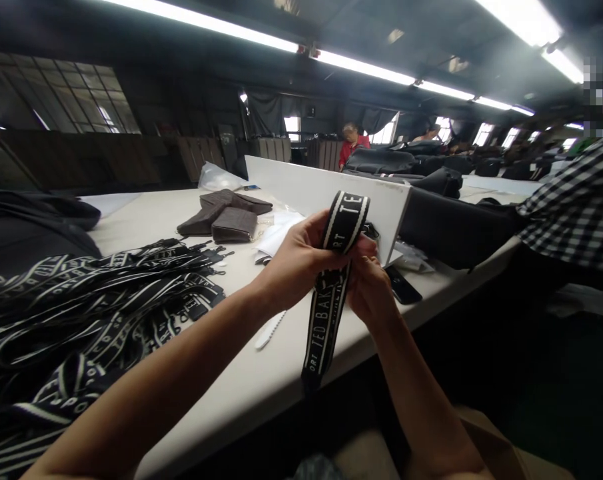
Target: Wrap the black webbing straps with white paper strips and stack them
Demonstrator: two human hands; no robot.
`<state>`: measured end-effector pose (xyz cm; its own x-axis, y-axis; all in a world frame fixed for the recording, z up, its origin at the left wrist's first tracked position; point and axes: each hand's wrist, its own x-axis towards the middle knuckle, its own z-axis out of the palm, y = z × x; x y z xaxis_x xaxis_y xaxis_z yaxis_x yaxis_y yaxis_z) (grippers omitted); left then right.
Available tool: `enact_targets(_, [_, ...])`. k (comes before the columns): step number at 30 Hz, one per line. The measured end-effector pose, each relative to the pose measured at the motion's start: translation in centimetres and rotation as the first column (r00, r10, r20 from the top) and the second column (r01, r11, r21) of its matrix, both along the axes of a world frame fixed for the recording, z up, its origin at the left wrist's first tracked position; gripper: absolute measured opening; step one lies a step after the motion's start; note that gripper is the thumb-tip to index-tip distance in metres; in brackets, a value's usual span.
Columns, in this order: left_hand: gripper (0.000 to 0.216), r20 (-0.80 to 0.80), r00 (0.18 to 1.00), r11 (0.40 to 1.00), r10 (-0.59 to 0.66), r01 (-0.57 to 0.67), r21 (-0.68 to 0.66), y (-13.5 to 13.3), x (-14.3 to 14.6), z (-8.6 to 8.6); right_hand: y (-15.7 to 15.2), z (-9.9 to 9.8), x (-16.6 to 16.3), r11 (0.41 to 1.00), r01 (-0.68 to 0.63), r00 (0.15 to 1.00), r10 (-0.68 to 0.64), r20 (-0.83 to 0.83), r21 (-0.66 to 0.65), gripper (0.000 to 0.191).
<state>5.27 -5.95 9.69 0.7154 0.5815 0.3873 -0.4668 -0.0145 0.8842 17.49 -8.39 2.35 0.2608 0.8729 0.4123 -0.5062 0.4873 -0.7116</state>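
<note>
A black webbing strap (322, 327) with white edge stripes and white lettering is held up over the table's front edge. My left hand (308, 250) is closed around it, thumb across the band, with a loop of strap curving up above the fingers. From the other side my right hand (368, 277) pinches the strap, and part of it is hidden there. The lower part of the strap hangs below both hands. To the left lies a big heap of similar straps (106, 320), some with dark clips at their ends.
A white upright board (326, 183) divides the table (221, 373). Dark brown pouches (234, 225) lie behind the hands, and a phone (404, 285) lies to the right. A white serrated strip (270, 331) rests nearby. A person in a checked shirt (576, 207) stands at right.
</note>
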Motion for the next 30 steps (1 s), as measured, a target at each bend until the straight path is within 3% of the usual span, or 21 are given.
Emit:
enact_targets(7, [0.052,-0.03,0.999,1.0,0.022,-0.022,0.01,0.2,-0.5,1.5,-0.5,-0.3,-1.5,0.998,-0.052,0.997,0.055,0.057,-0.047,0.041])
enact_targets(13, [0.037,-0.11,0.994,1.0,-0.014,0.012,-0.014,0.0,-0.7,2.0,0.3,0.6,-1.0,0.998,-0.037,0.999,0.038,0.031,-0.042,0.028])
enact_targets(19, [0.028,-0.073,0.994,0.997,0.077,-0.078,-0.001,0.1,-0.5,2.4,-1.0,0.9,-1.5,0.996,-0.059,0.995,0.065,0.078,-0.072,0.04])
enact_targets(21, [0.027,-0.038,0.993,0.994,0.112,-0.112,-0.004,0.0,-0.3,2.4,-1.8,0.5,-1.8,0.994,-0.092,0.989,0.099,0.111,-0.066,0.048])
enact_targets(24, [0.025,0.013,0.991,0.991,0.133,-0.133,0.0,0.1,-0.2,2.4,-2.6,-0.6,-1.9,0.987,-0.153,0.966,0.158,0.206,-0.039,0.038])
enact_targets(30, [0.037,0.087,0.971,0.975,0.221,-0.217,-0.048,1.1,-0.3,2.8,-2.7,-3.4,-1.6,0.971,-0.175,0.929,0.218,0.298,-0.166,0.038])
